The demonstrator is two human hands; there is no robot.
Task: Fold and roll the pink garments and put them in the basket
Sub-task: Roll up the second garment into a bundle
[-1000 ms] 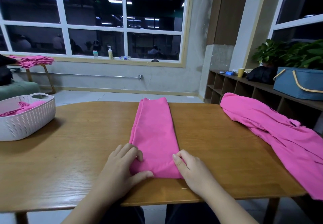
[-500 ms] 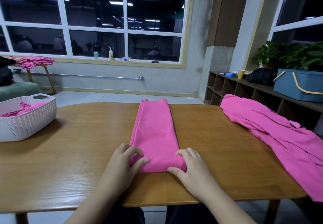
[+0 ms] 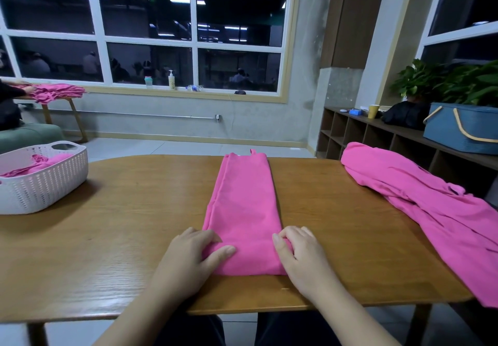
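"Where's the garment she's working on?"

"The long folded strip of bright pink cloth (image 3: 244,210) lies mid-table (image 3: 129,237), its long axis running straight away from her. Left hand (image 3: 188,258) and right hand (image 3: 299,254) each have a grip clamped on a near corner, equally close, so rolling goes away from her."

"And the rest?"

"White perforated plastic basket (image 3: 45,184) left, loose pink heap (image 3: 431,210) right. Any labels? None I can read, I think."
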